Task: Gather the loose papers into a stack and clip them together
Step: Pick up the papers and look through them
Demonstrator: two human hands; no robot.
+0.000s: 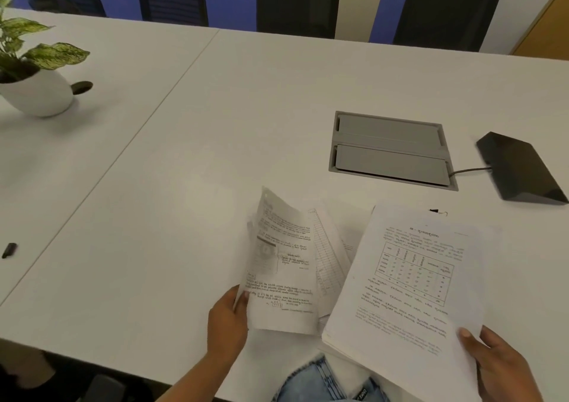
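While the left hand [228, 318] pinches a printed sheet [281, 266] by its edge, the right hand [498, 367] grips a paper stack [400, 281]. A binder clip [437, 211] lies on the counter [184, 155] just beyond the stack.

left hand [226, 318] – grips printed sheets [281, 266] | right hand [500, 367] – holds paper stack [409, 281] | white table [215, 124]

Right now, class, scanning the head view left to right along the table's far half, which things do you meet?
White potted plant → small dark round disc → grey recessed cable hatch → black wedge-shaped box.
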